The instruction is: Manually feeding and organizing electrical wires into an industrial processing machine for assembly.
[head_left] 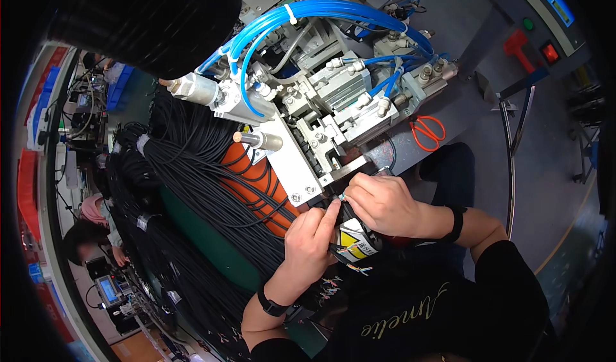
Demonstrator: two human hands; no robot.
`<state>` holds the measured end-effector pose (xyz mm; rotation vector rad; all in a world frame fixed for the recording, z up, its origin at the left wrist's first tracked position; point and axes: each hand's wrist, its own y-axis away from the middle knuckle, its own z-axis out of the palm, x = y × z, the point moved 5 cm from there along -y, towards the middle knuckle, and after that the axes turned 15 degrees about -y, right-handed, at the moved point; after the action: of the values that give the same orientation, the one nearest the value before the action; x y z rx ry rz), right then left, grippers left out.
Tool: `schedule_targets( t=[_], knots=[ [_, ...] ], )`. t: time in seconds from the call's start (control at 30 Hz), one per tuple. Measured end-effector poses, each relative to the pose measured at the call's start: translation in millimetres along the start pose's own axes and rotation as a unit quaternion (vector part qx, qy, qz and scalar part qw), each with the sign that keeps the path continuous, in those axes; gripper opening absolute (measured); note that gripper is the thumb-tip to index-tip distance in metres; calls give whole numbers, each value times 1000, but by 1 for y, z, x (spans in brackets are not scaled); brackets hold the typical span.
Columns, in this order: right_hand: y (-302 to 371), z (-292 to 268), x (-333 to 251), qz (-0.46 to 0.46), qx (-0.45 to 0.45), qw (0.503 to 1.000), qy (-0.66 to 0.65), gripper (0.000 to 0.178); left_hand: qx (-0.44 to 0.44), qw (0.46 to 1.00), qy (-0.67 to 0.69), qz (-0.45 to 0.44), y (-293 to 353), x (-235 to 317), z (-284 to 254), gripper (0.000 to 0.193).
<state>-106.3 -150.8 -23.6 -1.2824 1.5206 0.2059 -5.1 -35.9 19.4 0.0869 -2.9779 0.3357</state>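
My left hand [310,240] and my right hand [378,202] meet at the front of a metal pneumatic machine [327,115]. Both pinch the stripped end of a black cable [338,198] with small coloured wires, right at the machine's jaw. The left index finger points up along the cable end. My right fingers curl over it from the right. A yellow label [355,241] sits just below the hands. Loose coloured wire ends [359,269] hang underneath.
Large bundles of black cables [192,169] lie over an orange and green surface [256,182] at left. Blue air hoses [308,12] arch over the machine. Orange-handled scissors [427,131] lie at right. Another person [93,230] works at far left.
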Motion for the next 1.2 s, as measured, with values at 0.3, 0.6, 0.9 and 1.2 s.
schedule_targets(
  t=[0.3, 0.6, 0.9, 1.2],
  knots=[
    [-9, -7, 1, 28, -87, 994, 61, 13, -61, 988, -113, 81, -17, 15, 4, 48],
    [-20, -6, 8, 22, -37, 996, -74, 4, -44, 994, -101, 22, -9, 7, 2, 40],
    [-5, 1, 30, 207, -46, 956, -203, 6, 60, 995, -46, -68, 25, -21, -3, 34],
    [-17, -6, -32, 109, -105, 964, -219, 18, 28, 993, -62, -96, 18, -33, 17, 26]
  ],
)
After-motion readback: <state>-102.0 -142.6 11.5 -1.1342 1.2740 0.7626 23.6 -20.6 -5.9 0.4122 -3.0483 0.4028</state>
